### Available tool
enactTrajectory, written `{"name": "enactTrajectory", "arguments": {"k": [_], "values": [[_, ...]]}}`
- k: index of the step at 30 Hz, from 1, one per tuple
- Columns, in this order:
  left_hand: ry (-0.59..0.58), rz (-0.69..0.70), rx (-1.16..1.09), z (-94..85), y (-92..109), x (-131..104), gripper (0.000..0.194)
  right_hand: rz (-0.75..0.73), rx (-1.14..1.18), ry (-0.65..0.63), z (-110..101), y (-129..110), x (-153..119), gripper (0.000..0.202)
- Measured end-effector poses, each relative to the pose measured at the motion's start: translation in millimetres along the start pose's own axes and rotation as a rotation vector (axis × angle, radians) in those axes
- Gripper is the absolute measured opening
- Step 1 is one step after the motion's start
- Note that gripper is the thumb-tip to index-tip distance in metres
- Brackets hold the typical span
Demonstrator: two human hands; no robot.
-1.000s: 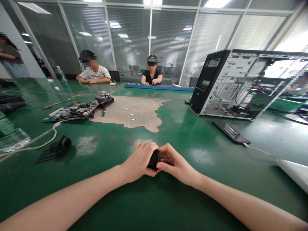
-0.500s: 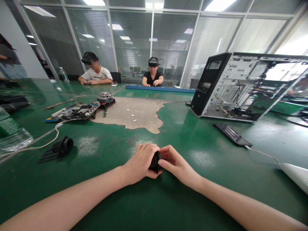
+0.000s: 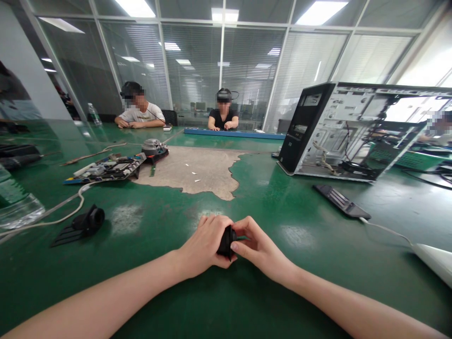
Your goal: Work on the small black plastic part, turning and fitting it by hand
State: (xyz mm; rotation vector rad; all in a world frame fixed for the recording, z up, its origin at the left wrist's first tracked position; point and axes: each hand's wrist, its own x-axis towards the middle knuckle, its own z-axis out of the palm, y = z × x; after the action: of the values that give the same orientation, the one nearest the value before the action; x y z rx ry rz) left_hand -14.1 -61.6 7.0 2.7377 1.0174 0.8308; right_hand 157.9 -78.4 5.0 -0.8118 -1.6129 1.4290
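Note:
Just over the green table, my left hand (image 3: 206,246) wraps round a small black plastic part (image 3: 225,242) from the left and above. My right hand (image 3: 256,247) pinches the round, rimmed right side of that part between thumb and fingers. Much of the part is covered by my left palm and fingers, and its exact kind cannot be made out. A similar-looking black part with a round opening and flat prongs (image 3: 86,223) lies on the table to the left of my left hand.
At left are a circuit board (image 3: 109,167), a cooling fan unit (image 3: 154,149) and a water bottle (image 3: 17,200). On the right stand an opened computer case (image 3: 307,129) and a flat black device (image 3: 341,201) with a white cable. Two people sit across the green table (image 3: 197,308).
The view has tipped up slightly. Both hands stay on the black part in nearly the same place, with the right fingertips slightly shifted on its rim. The person opposite has moved a hand.

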Motion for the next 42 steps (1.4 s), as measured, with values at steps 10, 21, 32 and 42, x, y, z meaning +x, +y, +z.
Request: {"name": "enactTrajectory", "arguments": {"k": [10,21,32,42], "values": [[-0.054,-0.154,-0.107,3.0,-4.2,5.0,0.049,0.038,0.022,-0.057,-7.1,0.5,3.1,0.03],[-0.101,-0.197,-0.281,-1.0,-5.3,7.3,0.039,0.036,-0.279,0.06,-6.6,-0.4,8.4,0.017],[-0.077,-0.214,-0.298,0.8,-5.5,4.5,0.045,0.093,-0.068,-0.035,-7.9,-4.5,6.5,0.027],[-0.104,-0.209,-0.274,-1.5,-6.2,4.8,0.047,0.046,-0.207,0.01,-7.4,-3.8,5.7,0.019]]}}
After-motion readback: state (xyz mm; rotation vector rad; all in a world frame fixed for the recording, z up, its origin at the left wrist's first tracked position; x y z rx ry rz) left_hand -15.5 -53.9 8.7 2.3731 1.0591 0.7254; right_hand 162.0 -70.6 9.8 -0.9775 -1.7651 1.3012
